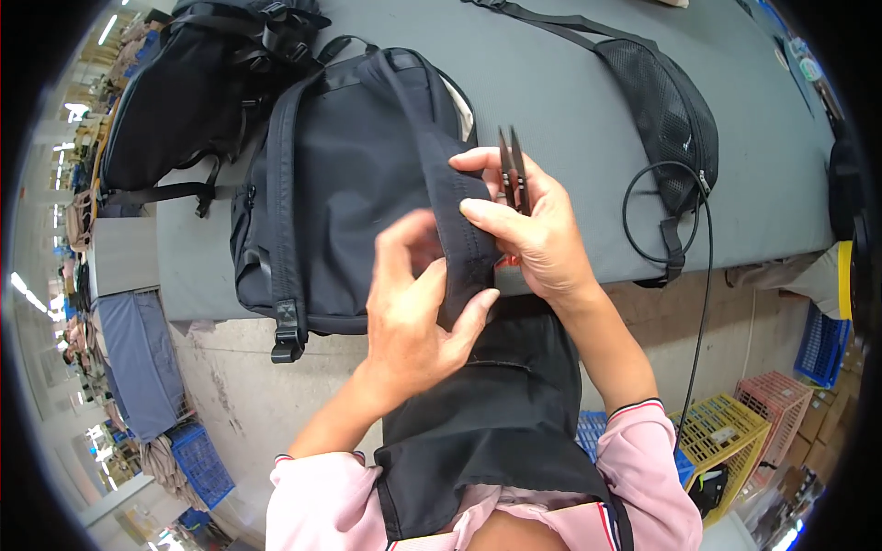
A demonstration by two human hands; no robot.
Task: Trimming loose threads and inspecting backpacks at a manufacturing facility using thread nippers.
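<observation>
A black backpack (363,174) lies on the grey table with one shoulder strap (464,220) lifted toward me. My right hand (542,239) pinches this strap's edge between thumb and index finger. Tucked in the same hand is a pair of dark thread snips (514,170), blades pointing away from me and a bit of red showing below the palm. My left hand (404,303) grips the strap lower down, thumb on its near end; some of its fingers are blurred or behind the fabric. The other shoulder strap (283,211) lies along the pack's left side, its buckle hanging over the table edge.
Another black bag (197,101) sits at the far left of the table (551,101). A black mesh sling bag (661,119) lies to the right, beside a looped black cable (707,275). Yellow (721,436) and pink crates (776,404) stand on the floor at right.
</observation>
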